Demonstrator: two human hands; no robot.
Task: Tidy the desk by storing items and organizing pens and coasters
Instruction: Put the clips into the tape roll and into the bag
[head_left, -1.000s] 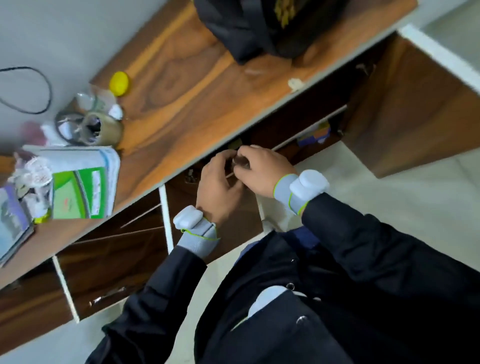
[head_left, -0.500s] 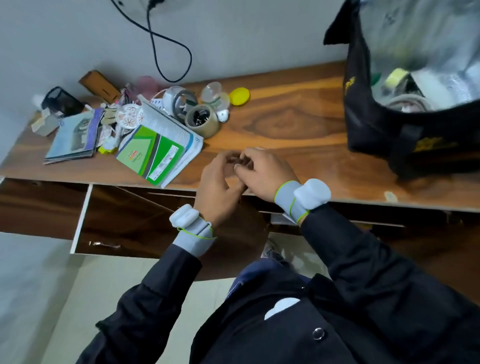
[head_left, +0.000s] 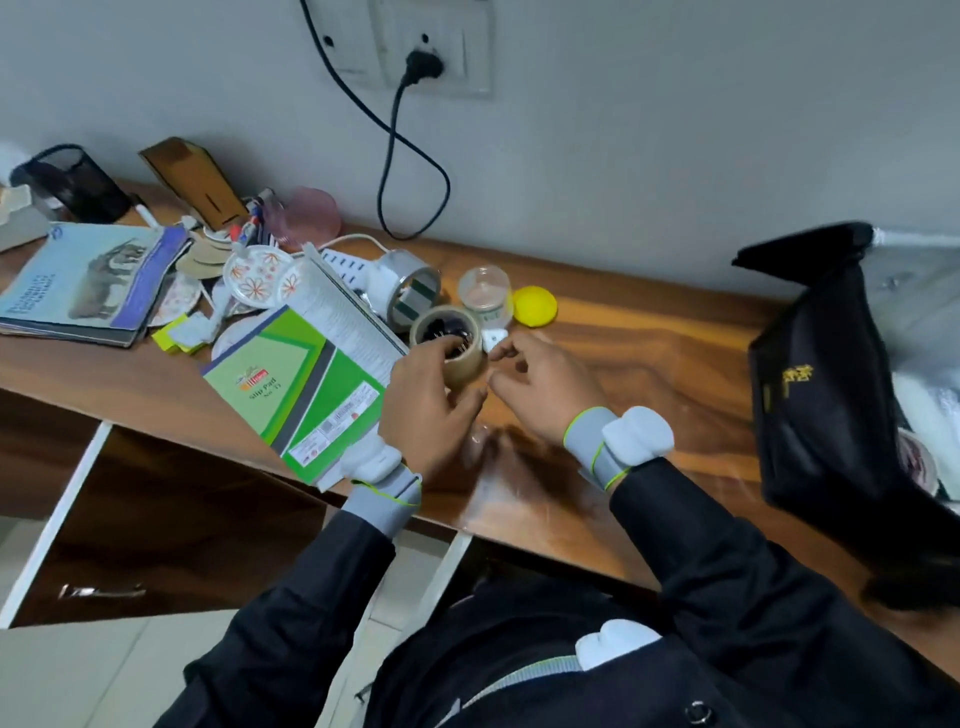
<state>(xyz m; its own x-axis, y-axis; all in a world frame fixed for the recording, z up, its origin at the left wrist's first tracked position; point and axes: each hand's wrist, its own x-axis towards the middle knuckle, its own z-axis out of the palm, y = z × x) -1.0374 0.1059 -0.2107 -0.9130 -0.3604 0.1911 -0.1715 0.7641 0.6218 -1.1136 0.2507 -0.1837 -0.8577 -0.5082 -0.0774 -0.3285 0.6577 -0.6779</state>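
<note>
tape roll (head_left: 449, 338) sits between left hand (head_left: 428, 410) and right hand (head_left: 540, 384), notepad (head_left: 306, 384) left of them, jar (head_left: 485, 291) behind, bag (head_left: 821, 395) well to the right.

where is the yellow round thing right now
In the head view the yellow round thing lies on the desk just right of the small clear jar, beyond the right hand.

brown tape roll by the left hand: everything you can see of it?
The brown tape roll is a wide ring of tan packing tape, lying flat on the wooden desk with its core facing up. Small dark glossy items, possibly binder clips, fill the core. The left hand grips its near side, one finger over the rim. The right hand is close beside it; contact is unclear.
</note>
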